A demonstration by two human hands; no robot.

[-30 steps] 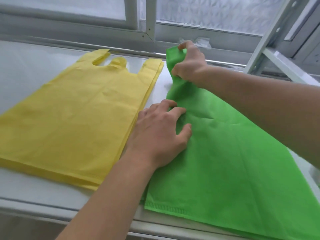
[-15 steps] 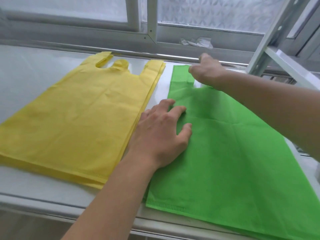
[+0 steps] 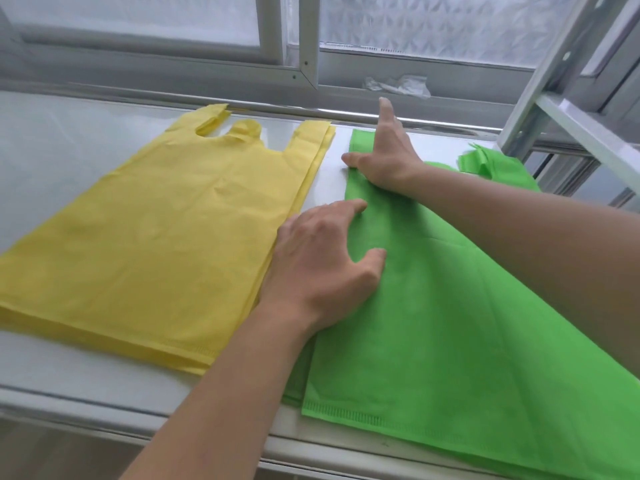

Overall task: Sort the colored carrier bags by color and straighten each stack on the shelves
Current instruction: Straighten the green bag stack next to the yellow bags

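white shelf [image 3: 69, 168] runs along a frosted window [image 3: 433, 26] with a grey metal frame, and a crumpled bit of clear plastic [image 3: 398, 85] sits on the sill behind it. on the left half of the shelf lies a stack of yellow bags [image 3: 156, 244], flat, handles pointing toward the window, its edges fairly even. just beside it on the right lies a stack of green bags [image 3: 450, 323], its bottom hem near the front edge of the shelf. the left hand [image 3: 322, 268] rests palm down on the near left edge of the green stack, fingers spread apart and clamped on nothing. the right hand [image 3: 384, 154] presses flat on the far left handle of the green stack, fingers apart, forefinger stretched toward the window, gripping nothing. the other green handle [image 3: 485, 161] lies rumpled near a grey metal upright [image 3: 540, 81] at the right.
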